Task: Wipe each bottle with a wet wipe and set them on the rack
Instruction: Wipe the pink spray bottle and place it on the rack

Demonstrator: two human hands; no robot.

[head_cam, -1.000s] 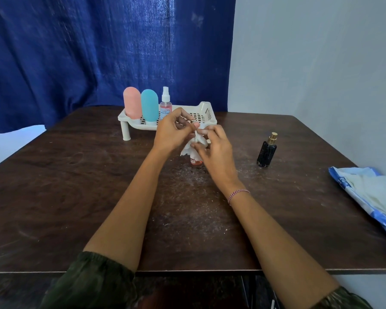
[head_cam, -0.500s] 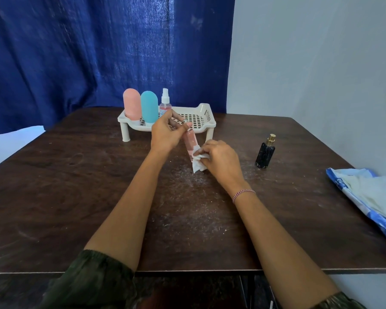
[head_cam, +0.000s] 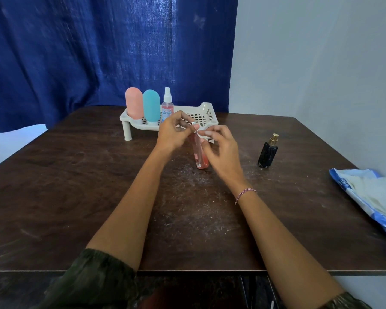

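Observation:
A slim pink bottle (head_cam: 200, 157) stands on the table in front of the white rack (head_cam: 206, 112). My left hand (head_cam: 173, 132) pinches its silver cap. My right hand (head_cam: 221, 148) holds a white wet wipe (head_cam: 204, 136) against the bottle's neck. On the rack's left side stand a pink bottle (head_cam: 134, 105), a teal bottle (head_cam: 151, 107) and a clear spray bottle (head_cam: 167, 104). A black bottle with a gold top (head_cam: 267, 152) stands on the table to the right.
A blue-and-white wipes pack (head_cam: 370, 192) lies at the table's right edge. A blue curtain (head_cam: 98, 52) hangs behind the dark wooden table (head_cam: 76, 186), with a pale wall to the right.
My right hand has slid the wipe up from the bottle's base to its neck. The left hand stays on the cap.

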